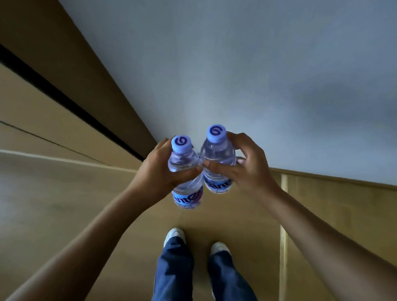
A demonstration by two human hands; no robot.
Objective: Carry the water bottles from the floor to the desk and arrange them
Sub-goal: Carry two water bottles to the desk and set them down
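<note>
Above the tan floor (58, 202), both hands hold clear water bottles upright in the air, carried by nothing but the grip. The left hand (158, 174) has its fingers curled round the left bottle (185, 173) just under the shoulder, thumb across the front. The right hand (243, 166) clamps the right bottle (218, 158) the same way, thumb over its front. The two bottles touch side by side, pale blue caps up. A pale grey wall (234, 57) rises just beyond them, and its bottom edge meets the floor close behind the right wrist. On the left a dark gap (61, 95) runs between tan panels. Two white shoes (174, 235) stand below on open floor, with room on either side.
</note>
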